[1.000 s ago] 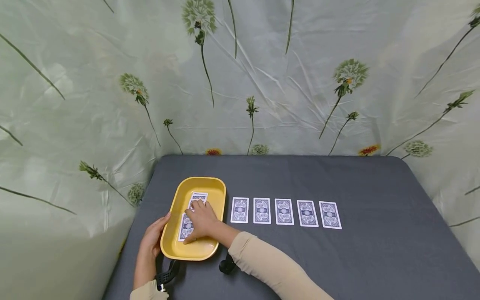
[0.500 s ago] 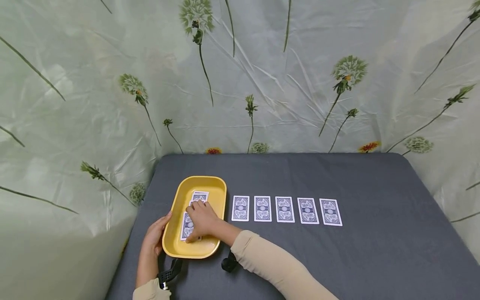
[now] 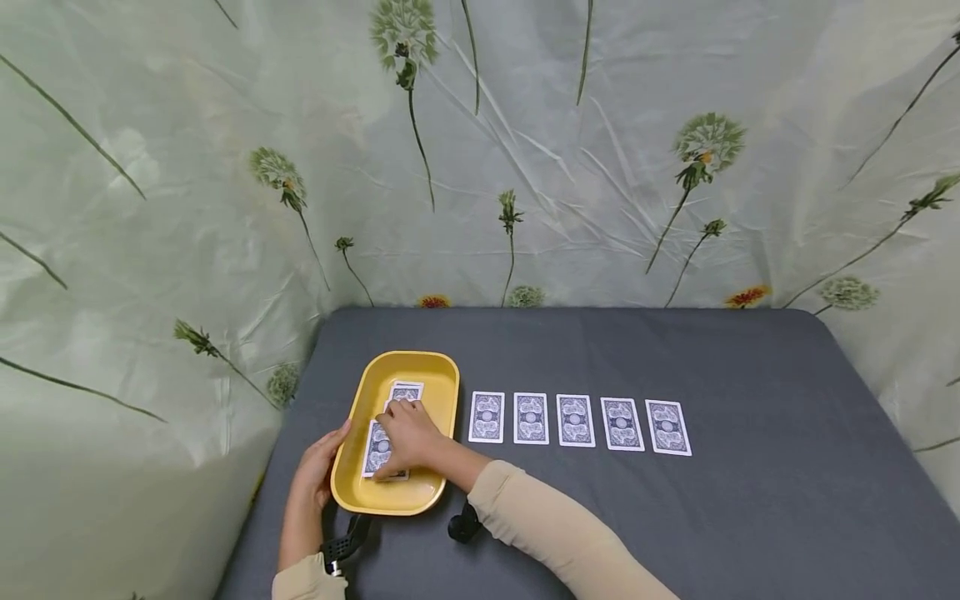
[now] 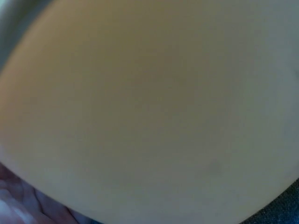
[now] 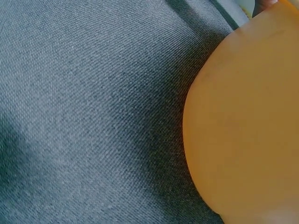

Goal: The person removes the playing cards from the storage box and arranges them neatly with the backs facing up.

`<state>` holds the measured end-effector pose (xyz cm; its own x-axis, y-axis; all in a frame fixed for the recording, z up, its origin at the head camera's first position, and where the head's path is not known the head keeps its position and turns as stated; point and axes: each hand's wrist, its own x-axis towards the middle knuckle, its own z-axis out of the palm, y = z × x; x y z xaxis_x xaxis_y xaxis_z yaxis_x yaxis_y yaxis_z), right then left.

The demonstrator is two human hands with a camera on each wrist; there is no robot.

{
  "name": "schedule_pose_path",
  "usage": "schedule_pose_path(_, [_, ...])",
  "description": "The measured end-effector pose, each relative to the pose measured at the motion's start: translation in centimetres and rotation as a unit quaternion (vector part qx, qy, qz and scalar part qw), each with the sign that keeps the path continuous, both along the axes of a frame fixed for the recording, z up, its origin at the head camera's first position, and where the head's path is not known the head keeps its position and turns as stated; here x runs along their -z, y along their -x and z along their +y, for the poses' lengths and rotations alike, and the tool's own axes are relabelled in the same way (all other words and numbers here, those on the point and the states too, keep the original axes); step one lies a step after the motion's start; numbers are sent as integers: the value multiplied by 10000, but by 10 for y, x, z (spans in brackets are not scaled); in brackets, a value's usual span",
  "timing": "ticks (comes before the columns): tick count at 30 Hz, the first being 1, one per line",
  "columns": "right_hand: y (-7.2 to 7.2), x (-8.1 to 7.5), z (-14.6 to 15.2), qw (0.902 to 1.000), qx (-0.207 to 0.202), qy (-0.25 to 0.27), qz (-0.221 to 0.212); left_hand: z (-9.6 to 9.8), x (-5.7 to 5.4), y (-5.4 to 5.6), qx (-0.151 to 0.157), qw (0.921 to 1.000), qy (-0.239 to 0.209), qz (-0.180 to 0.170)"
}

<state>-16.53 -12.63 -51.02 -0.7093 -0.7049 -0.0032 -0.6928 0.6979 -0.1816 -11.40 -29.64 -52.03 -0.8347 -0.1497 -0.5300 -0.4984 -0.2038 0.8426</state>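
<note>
The right hand [image 3: 411,437] is bending its fingers over the loose cards [image 3: 377,450] in the yellow tray [image 3: 386,497]; whether it is pinching one or only covering it, I cannot tell. The left hand [image 3: 318,467] is steadying the tray's left side, its fingertips touching the rim; how firmly it is holding is not showing. Because the loose cards are lying flat and partly overlapping, lifting could well bring up two together, or fingertips could slip off a thin edge. Should the left hand slacken, the tray might slide. Beyond it, the row of five cards [image 3: 575,421] is lying face down on the grey table [image 3: 750,400], its nearest card close enough that a passing forearm could nudge it.

The right hand is hiding the middle of the loose cards, so their number is staying uncertain. The left wrist view is mostly showing blurred tray; the right wrist view is showing tray and cloth, no cards.
</note>
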Motion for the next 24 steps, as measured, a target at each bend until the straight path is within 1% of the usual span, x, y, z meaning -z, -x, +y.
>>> schedule_pose_path(2, [-1,1,2,10000,61,17,-26,3,1,0,-10,10000,-15,4])
schedule_pose_path(6, [0,3,6,9997,144,138,118,8,3,0,-47,9999,84,64])
schedule_pose_path(10, [-1,0,12,9996,166,168,181,11,7,0,-97,9999,122,11])
schedule_pose_path(14, [-4,-12,18,9992,113,383,90,11,8,0,-119,9999,120,-27])
schedule_pose_path(18, [-4,-27,23,9972,32,728,151,7,7,1,-113,9997,231,-41])
schedule_pose_path(20, [-3,-34,27,9964,60,826,174,5,5,1,-133,9996,238,-51])
schedule_pose_path(24, [4,-46,44,9932,127,1159,39,2,2,1,-133,9997,209,-62])
